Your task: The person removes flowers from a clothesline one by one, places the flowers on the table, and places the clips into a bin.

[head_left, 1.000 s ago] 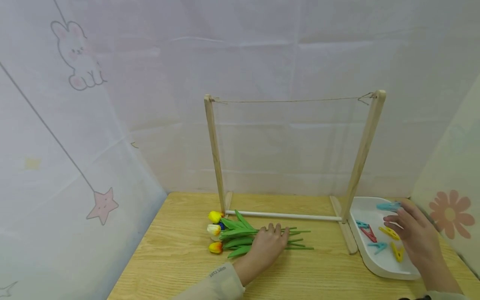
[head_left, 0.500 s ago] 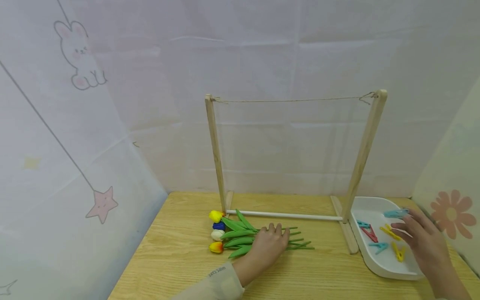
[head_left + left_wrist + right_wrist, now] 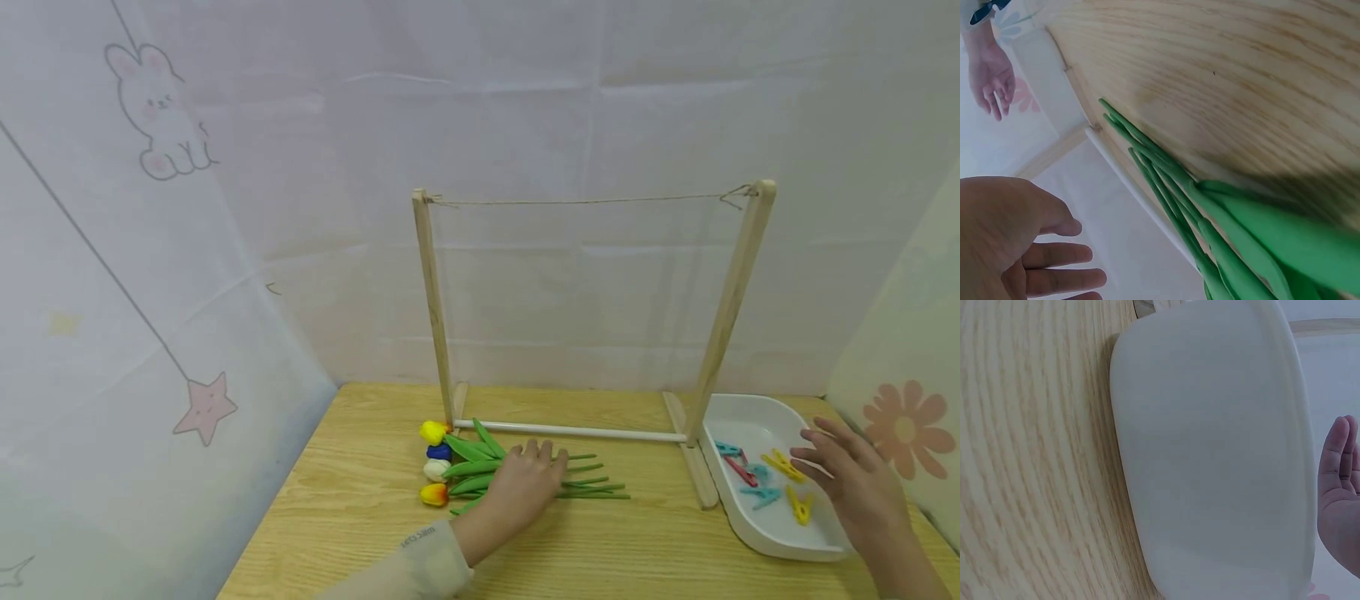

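Observation:
Artificial tulips (image 3: 472,471) lie in a bunch on the table, their yellow, blue, white and orange-yellow heads pointing left. Over their leaves and stems is my left hand (image 3: 521,483). The left wrist view shows that hand (image 3: 1016,237) with fairly straight fingers, apart from the green stems (image 3: 1166,181). My right hand (image 3: 862,492) hovers at the right side of a white tray (image 3: 780,546), fingers loosely spread and holding nothing. Inside the tray are several clothespins, among them a yellow clothespin (image 3: 799,507) and a blurred light-blue clothespin (image 3: 759,473).
A wooden frame stands behind the tulips, with a left post (image 3: 431,308), a right post (image 3: 729,312), a white bottom rod (image 3: 570,431) and a string (image 3: 570,202) tied across the top. Its right foot (image 3: 699,475) lies beside the tray. Printed cloth (image 3: 525,292) surrounds the table (image 3: 360,533).
The right hand has released a light-blue clothespin, which is now down in the tray, and has shifted right. The left hand has moved slightly left over the tulips.

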`<state>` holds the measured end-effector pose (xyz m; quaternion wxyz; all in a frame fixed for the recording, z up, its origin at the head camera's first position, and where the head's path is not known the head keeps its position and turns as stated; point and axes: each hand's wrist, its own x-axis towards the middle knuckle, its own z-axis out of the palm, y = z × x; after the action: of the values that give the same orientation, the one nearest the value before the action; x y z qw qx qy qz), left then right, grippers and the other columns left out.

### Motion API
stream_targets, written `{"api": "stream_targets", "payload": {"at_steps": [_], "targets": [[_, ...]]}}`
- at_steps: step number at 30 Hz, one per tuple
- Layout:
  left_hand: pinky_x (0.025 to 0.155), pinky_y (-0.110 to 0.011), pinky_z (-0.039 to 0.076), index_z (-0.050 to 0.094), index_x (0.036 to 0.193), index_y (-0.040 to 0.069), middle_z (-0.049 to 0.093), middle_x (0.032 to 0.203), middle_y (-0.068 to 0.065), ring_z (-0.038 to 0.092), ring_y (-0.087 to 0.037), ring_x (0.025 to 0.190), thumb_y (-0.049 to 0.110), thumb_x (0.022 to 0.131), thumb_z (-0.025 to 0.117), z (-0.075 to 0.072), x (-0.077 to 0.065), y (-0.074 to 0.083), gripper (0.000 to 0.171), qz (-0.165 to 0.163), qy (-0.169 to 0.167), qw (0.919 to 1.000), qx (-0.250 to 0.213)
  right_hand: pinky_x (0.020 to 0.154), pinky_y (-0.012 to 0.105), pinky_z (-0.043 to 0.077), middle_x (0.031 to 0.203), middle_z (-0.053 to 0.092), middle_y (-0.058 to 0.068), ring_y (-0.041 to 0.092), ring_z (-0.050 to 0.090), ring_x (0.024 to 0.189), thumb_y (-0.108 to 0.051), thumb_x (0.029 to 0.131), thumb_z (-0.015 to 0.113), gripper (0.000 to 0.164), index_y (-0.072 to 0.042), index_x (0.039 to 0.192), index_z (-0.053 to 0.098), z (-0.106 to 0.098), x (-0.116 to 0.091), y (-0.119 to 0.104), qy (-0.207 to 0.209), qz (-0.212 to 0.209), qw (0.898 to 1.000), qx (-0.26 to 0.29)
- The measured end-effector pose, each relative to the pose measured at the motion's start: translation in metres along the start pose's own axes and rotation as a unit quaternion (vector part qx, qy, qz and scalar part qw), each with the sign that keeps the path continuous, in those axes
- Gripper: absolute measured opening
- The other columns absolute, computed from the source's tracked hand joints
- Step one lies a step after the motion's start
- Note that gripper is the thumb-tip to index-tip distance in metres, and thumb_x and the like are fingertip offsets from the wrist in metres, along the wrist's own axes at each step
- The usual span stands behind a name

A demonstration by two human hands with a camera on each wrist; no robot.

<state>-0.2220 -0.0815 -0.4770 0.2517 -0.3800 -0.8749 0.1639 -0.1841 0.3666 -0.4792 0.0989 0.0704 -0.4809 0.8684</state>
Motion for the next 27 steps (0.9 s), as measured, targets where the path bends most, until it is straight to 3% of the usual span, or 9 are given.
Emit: {"api": "stream_targets", "payload": {"at_steps": [4,11,15,18,23,27], "targets": [[0.074,-0.030,0.061,0.070,0.124,0.022,0.073,0.110,-0.002,0.072,-0.018,0.096,0.030,0.095,0.073,-0.002,-0.004,-0.009,0.031,-0.003,-0.006,0.9999,-0.015,0.080,0.033,0.062,0.107,0.074,0.004,0.020,0.075,0.090,0.004,0.105,0.044,0.036,-0.010,0.129,0.066,0.001,-0.001,-0.002,0.014,0.001,1.000,-0.012],[0.088,-0.036,0.060,0.062,0.138,0.020,0.068,0.130,-0.006,0.067,-0.023,0.114,0.029,0.098,0.068,-0.009,-0.013,-0.026,0.041,-0.012,-0.061,0.9966,-0.054,0.076,0.029,0.062,0.107,0.075,0.001,0.017,0.075,0.088,0.003,0.104,0.048,0.035,-0.013,0.130,0.066,0.002,-0.003,-0.005,0.037,-0.002,0.997,-0.060],[0.090,-0.036,0.059,0.062,0.137,0.019,0.066,0.133,-0.004,0.067,-0.023,0.115,0.035,0.092,0.075,-0.008,-0.021,-0.036,0.049,-0.017,-0.044,0.9970,-0.061,0.077,0.029,0.061,0.110,0.076,0.001,0.016,0.075,0.091,0.005,0.104,0.047,0.037,-0.011,0.133,0.063,0.002,-0.005,-0.006,0.024,-0.022,0.996,-0.087],[0.092,-0.036,0.059,0.063,0.136,0.018,0.065,0.135,-0.004,0.067,-0.023,0.116,0.035,0.092,0.076,-0.007,-0.027,-0.042,0.049,-0.019,-0.031,0.9975,-0.061,0.077,0.026,0.061,0.111,0.076,-0.002,0.014,0.075,0.092,0.003,0.104,0.048,0.035,-0.011,0.133,0.062,0.002,-0.005,-0.008,0.025,-0.034,0.990,-0.136],[0.098,-0.038,0.056,0.059,0.141,0.018,0.061,0.141,-0.003,0.064,-0.024,0.122,0.030,0.097,0.069,-0.009,-0.037,-0.057,0.047,-0.021,-0.035,0.9969,-0.068,0.073,0.015,0.057,0.112,0.073,-0.014,0.001,0.073,0.092,-0.005,0.103,0.055,0.032,-0.016,0.133,0.060,0.004,-0.007,-0.012,0.048,-0.043,0.963,-0.261],[0.097,-0.039,0.056,0.057,0.142,0.017,0.060,0.142,-0.002,0.062,-0.025,0.124,0.028,0.096,0.069,-0.012,-0.047,-0.071,0.049,-0.030,-0.022,0.9969,-0.069,0.074,0.007,0.053,0.115,0.067,-0.026,-0.010,0.067,0.097,-0.007,0.104,0.054,0.037,-0.012,0.141,0.058,0.005,-0.011,-0.016,0.053,-0.059,0.916,-0.394]]}}
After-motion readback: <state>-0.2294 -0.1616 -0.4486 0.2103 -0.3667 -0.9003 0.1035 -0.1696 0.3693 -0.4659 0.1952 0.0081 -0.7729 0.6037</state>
